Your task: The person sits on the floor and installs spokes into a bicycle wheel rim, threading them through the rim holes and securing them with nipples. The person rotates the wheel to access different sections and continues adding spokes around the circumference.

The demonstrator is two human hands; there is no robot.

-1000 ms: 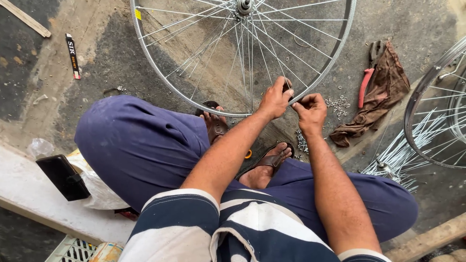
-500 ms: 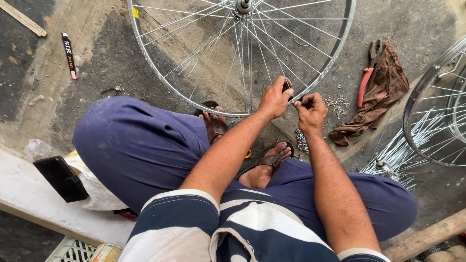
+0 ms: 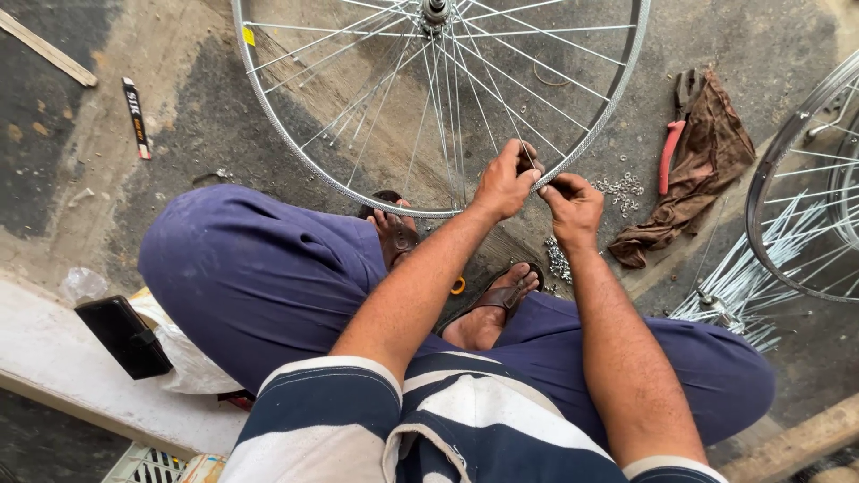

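The bicycle wheel (image 3: 358,183) lies flat on the rough, stained concrete floor (image 3: 188,107), a thin bright metal rim with fine steel spokes fanning out from the hub (image 3: 436,9) at the top edge. At the near side of the rim both hands meet: the left hand (image 3: 506,182) is curled with its fingertips pinched on a spoke where it reaches the rim, and the right hand (image 3: 573,201) sits just beside it, thumb and forefinger pressed together on something too small to make out. A scatter of small shiny nipples (image 3: 619,186) lies on the floor just past the right hand, and beyond them a crumpled brown rag (image 3: 693,170) with red-handled pliers (image 3: 669,152) resting on it. A second wheel (image 3: 805,179) leans in from the right over a loose bundle of bare spokes (image 3: 743,286). The person's blue-trousered knees and sandalled feet crowd under the rim; a black phone (image 3: 121,335) rests on a pale ledge (image 3: 54,367) to the left.
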